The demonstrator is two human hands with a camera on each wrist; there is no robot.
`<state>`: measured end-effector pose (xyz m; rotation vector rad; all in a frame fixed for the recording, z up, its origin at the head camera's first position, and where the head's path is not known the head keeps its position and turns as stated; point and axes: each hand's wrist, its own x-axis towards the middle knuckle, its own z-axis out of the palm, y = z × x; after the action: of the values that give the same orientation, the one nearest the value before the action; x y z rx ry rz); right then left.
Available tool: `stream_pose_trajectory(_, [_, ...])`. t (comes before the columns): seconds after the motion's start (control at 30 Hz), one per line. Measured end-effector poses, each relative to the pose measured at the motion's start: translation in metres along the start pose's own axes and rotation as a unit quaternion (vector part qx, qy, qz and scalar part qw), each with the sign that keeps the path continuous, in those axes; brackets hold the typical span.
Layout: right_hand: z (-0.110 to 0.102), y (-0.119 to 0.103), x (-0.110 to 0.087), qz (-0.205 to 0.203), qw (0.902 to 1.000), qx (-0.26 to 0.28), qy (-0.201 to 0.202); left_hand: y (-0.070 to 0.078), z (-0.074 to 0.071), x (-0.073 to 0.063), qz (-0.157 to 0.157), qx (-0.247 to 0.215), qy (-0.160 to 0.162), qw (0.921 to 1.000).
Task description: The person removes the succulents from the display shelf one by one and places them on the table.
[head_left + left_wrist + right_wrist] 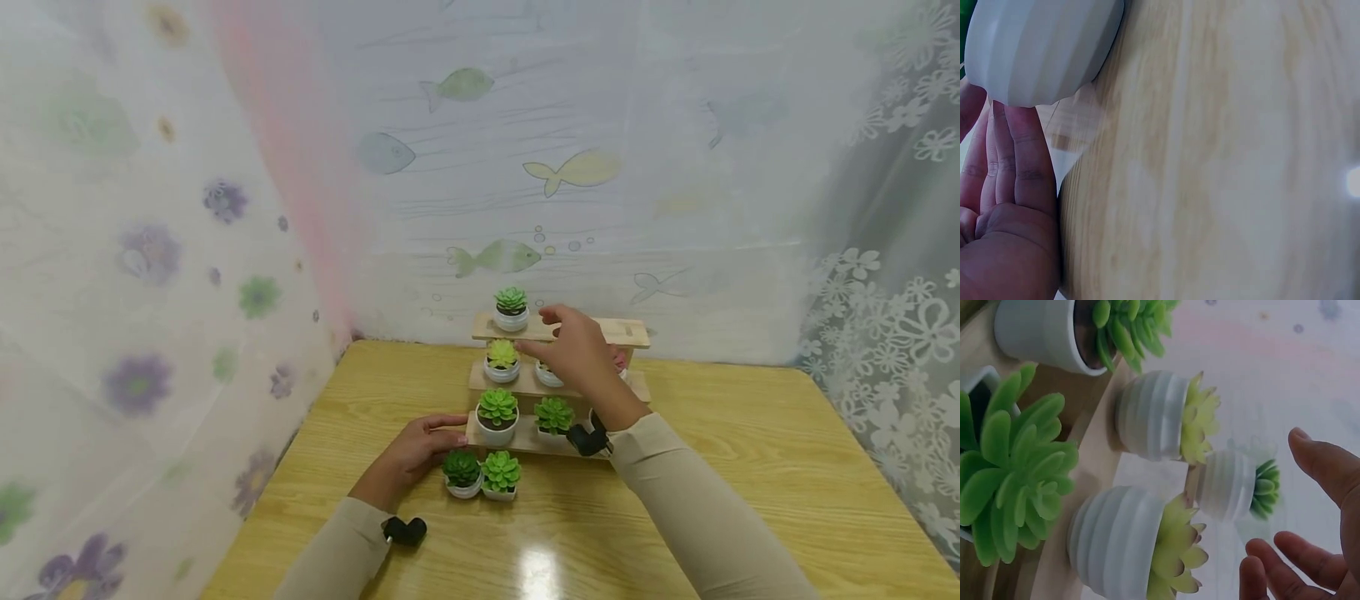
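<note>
A three-tier wooden stand (630, 332) holds several small potted succulents. My right hand (581, 354) hovers over its upper tiers with thumb and fingers spread, holding nothing. Just left of that hand, a green succulent (512, 310) sits on the top tier. Below it, on the middle tier, are a yellow-green succulent (502, 362), a second pot (550, 377) partly covered by the hand, and a pink plant (619, 360) mostly hidden. My left hand (416, 450) touches the left end of the bottom tier with its extended fingers, near a green succulent (497, 417).
On the table (390, 375), a dark green succulent (462, 475) and a light green succulent (501, 477) stand side by side before the stand. Another green succulent (554, 415) is on the bottom tier. Patterned curtains (495, 183) hang behind and at the sides.
</note>
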<state>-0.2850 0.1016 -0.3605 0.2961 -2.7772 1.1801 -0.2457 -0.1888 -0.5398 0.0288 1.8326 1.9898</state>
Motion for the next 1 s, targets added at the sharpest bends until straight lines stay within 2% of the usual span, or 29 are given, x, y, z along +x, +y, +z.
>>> stream_pose_trajectory(0.17, [0.002, 0.001, 0.011, 0.021, 0.9997, -0.012, -0.003, -0.002, 0.002, -0.003, -0.003, 0.002, 0.002, 1.0000])
stream_pose_trajectory(0.4, [0.006, 0.001, 0.023, 0.021, 0.9987, -0.045, -0.010, -0.004, 0.006, -0.008, -0.005, 0.006, 0.017, 0.9998])
stream_pose_trajectory(0.7, [0.005, 0.000, 0.036, 0.050, 0.9918, -0.112, -0.035, -0.006, 0.010, -0.011, -0.001, 0.002, 0.013, 0.9999])
stream_pose_trajectory(1.0, [0.008, 0.000, 0.047, 0.064, 0.9906, -0.104, -0.062, -0.002, 0.010, -0.013, -0.001, 0.005, 0.015, 0.9999])
